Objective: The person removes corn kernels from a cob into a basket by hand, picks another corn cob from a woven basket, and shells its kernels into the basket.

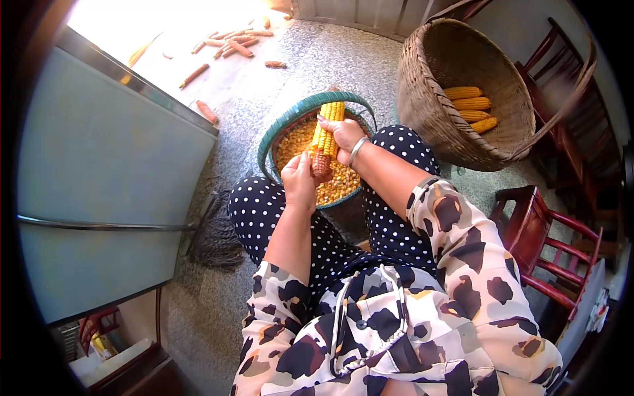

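Observation:
An ear of corn (325,137) is held upright over a green-rimmed basket (267,142). Its upper part still carries yellow kernels, while the lower end is bare and reddish. My right hand (346,138) wraps round the ear from the right, thumb along its upper side; a silver bangle is on that wrist. My left hand (299,179) is closed, its thumb and fingertips pressed against the lower left side of the ear where kernels meet bare cob. Loose kernels (340,183) fill much of the basket, which stands between my knees.
To the right stands a large woven basket (413,86) with several ears of corn (470,103) inside. Stripped cobs (238,47) lie on the floor by the bright doorway. A red wooden chair (528,231) is at right, a pale door panel (112,171) at left.

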A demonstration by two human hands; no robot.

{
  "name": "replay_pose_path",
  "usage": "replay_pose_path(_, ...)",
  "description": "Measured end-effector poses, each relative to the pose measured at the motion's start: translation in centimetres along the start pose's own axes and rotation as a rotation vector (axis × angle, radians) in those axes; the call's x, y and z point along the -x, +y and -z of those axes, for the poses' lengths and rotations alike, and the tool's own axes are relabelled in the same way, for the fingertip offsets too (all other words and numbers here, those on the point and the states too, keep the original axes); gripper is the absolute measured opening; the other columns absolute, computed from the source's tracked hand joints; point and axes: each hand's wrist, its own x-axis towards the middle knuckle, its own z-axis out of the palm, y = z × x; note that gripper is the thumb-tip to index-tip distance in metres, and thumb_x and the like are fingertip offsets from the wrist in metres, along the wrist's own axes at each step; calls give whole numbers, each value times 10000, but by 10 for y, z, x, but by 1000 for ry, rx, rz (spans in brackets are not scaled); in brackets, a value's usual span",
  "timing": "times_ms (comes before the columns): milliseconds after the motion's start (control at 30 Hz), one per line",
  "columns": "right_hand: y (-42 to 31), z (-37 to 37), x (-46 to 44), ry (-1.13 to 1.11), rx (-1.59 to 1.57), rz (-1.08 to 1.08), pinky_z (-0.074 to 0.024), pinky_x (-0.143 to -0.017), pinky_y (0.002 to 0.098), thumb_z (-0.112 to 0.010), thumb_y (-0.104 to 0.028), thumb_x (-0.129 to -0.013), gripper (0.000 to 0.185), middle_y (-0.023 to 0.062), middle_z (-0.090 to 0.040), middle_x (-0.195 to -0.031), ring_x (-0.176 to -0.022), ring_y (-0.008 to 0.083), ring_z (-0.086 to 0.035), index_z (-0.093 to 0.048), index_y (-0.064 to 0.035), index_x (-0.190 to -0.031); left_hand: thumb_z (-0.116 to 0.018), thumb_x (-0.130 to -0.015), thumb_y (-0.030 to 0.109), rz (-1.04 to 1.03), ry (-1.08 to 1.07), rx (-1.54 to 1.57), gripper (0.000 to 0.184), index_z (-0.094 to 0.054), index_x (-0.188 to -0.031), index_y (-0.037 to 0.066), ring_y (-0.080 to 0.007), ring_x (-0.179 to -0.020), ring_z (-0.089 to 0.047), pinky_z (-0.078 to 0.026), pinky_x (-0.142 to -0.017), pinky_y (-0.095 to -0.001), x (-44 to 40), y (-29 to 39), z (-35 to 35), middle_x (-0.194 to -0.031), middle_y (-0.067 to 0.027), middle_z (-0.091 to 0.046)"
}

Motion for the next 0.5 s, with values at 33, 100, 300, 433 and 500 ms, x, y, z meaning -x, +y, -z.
replay_pose_path(33,0,0,2,-33,-30,-42,-480,-581,335,-578,-56,-773,159,89,-541,-753,-630,200,-556,-502,7,-897,-456,-874,225,-6,42,-34,238,-519,-872,-4,-150,-607,-584,-510,-514,-272,-3,-3,3,-774,-79,-583)
replay_pose_path(100,7,-4,3,5,13,21,-481,-584,339,-583,-57,-771,169,89,-541,-754,-632,198,-557,-498,9,-902,-431,-882,266,-7,99,-60,280,-518,-871,0,-149,-595,-584,-507,-497,-270,-3,-1,0,-764,-76,-584)
replay_pose_path(300,12,-7,4,9,260,173,-458,-618,297,-608,-81,-766,243,74,-545,-805,-691,163,-540,-470,5,-946,-516,-841,314,45,113,-125,310,-527,-854,4,-133,-545,-568,-492,-486,-263,-1,2,-1,-722,-62,-585)
replay_pose_path(433,8,-4,6,-28,109,97,-464,-615,304,-612,-74,-761,253,77,-545,-806,-687,169,-545,-467,5,-954,-554,-828,261,-35,96,-155,261,-531,-813,2,-120,-540,-566,-481,-481,-245,-1,-2,-1,-696,-62,-582)
replay_pose_path(500,5,-3,5,-52,107,117,-467,-611,302,-612,-71,-760,249,78,-545,-804,-687,169,-548,-468,5,-949,-517,-850,249,-75,85,-158,246,-527,-834,4,-128,-541,-570,-481,-487,-240,0,-1,-1,-707,-63,-585)
